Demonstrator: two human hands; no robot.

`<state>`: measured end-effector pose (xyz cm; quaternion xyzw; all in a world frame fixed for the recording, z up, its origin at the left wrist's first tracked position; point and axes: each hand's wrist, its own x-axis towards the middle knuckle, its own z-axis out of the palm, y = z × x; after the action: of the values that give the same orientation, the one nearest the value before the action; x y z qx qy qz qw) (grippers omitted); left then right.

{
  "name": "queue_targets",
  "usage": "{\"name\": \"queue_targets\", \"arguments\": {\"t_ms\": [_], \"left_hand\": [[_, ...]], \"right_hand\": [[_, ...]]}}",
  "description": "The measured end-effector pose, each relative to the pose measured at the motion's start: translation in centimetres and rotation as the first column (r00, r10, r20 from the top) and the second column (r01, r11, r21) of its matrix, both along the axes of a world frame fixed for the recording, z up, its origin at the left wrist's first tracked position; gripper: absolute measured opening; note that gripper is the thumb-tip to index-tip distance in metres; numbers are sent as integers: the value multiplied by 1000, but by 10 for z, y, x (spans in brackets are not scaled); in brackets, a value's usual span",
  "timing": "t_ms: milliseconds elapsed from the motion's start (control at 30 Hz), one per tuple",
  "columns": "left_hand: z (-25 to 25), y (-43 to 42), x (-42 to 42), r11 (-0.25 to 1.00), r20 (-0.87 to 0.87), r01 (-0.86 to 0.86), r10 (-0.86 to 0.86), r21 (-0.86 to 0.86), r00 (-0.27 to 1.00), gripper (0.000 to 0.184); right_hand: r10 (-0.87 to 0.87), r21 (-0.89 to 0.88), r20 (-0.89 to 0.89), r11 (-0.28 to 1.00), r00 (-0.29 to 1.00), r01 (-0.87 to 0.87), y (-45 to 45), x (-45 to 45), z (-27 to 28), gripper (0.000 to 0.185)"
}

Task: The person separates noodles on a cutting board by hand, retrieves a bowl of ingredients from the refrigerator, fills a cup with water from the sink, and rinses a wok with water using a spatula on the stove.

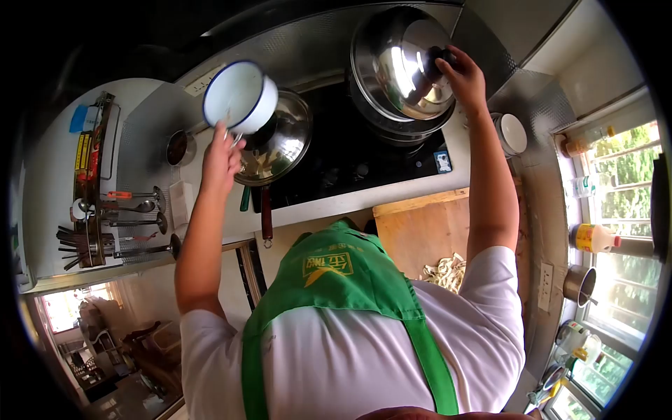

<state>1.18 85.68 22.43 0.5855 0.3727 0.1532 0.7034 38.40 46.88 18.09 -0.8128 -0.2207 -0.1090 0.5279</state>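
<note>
My left hand (222, 159) is closed on the handle of a white enamel mug (264, 105) with a blue rim. The mug is tilted, its mouth facing up and to the left, in front of a lidded frying pan (290, 140) on the stove. On the right, the fingers of my right hand (463, 75) are wrapped round the black knob of a shiny domed lid (392, 63). This lid is over a large steel pot (402, 131) at the back right of the stove. Whether it rests fully on the rim, I cannot tell.
The black glass stove (329, 161) lies between both arms. A wooden board (413, 227) with pale strips (446, 271) is near my right elbow. Ladles (143, 206) hang at the left. White bowls (513, 134) stand right of the pot, and bottles (593, 238) line the window.
</note>
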Motion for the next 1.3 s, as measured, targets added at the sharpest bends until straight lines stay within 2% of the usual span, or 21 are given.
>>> {"name": "queue_targets", "arguments": {"t_ms": [33, 133, 167, 200, 233, 300, 500, 633, 767, 867, 933, 1100, 1300], "left_hand": [[-2, 1, -22, 998, -28, -46, 48, 40, 998, 50], [-23, 16, -90, 974, -116, -203, 214, 95, 970, 49], [-27, 16, -108, 970, -111, -231, 238, 72, 965, 48], [-30, 14, -126, 966, -108, -255, 259, 48, 960, 46], [-37, 13, -142, 966, -108, -254, 258, 46, 960, 46], [-52, 12, -168, 929, -110, -370, 369, 13, 923, 45], [-73, 4, -208, 879, -108, -472, 464, -70, 879, 46], [-69, 2, -216, 867, -103, -492, 484, -73, 869, 46], [-66, 6, -221, 872, -91, -484, 477, -73, 874, 43], [-68, 9, -228, 877, -78, -475, 470, -67, 879, 43], [-67, 10, -230, 876, -70, -477, 473, -66, 878, 43], [-65, 8, -241, 844, -101, -532, 525, -61, 845, 45], [-70, 13, -254, 835, -128, -544, 533, -75, 836, 46]], "right_hand": [[-47, -134, 77, 989, 996, 57, 9, 2, -1, 48], [-40, -248, 148, 966, 988, 76, 33, -9, 12, 47], [-33, -316, 200, 944, 979, 96, 39, -10, 13, 48], [-6, -360, 167, 931, 986, 67, 43, -6, 12, 48], [-7, -362, 167, 930, 986, 67, 47, -5, 10, 48], [-3, -393, 172, 917, 985, 71, 52, -1, 5, 47], [49, -500, 135, 865, 990, 25, 59, 10, 1, 45], [61, -466, 124, 885, 990, 3, 58, 9, 4, 45], [-33, -433, 191, 894, 981, 114, 52, -4, 27, 45], [-50, -409, 205, 903, 977, 133, 50, 7, 16, 44], [-88, -451, 120, 882, 989, 134, 52, 12, 11, 45], [-47, -525, 214, 837, 976, 155, 60, 23, -10, 46], [-19, -584, 130, 806, 991, 92, 69, 21, -4, 48]]}}
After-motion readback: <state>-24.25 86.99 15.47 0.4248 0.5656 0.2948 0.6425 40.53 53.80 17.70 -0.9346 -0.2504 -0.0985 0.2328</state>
